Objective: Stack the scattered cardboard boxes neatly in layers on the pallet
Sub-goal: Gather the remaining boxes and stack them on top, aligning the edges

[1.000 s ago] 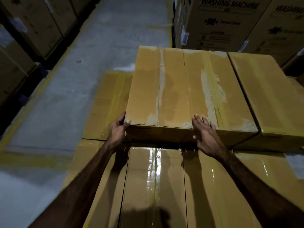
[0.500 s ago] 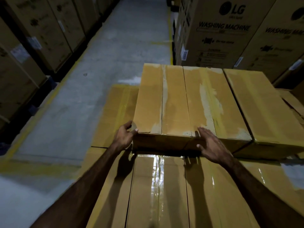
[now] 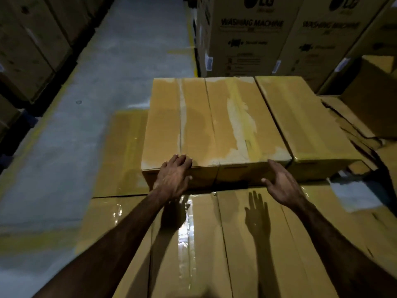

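Your left hand (image 3: 175,176) lies flat-fingered on the taped cardboard box's (image 3: 211,123) near edge. Your right hand (image 3: 280,182) hovers open, touching nothing.

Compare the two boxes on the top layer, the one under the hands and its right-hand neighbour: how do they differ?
The handled box looks wider; the neighbouring box looks narrower. The handled box shows pale torn-tape patches; the neighbouring box's top looks cleaner. The left hand rests on the handled box's near edge and the right hand is at its front, while nothing touches the neighbouring box. Both are brown cardboard, side by side on the lower layer.
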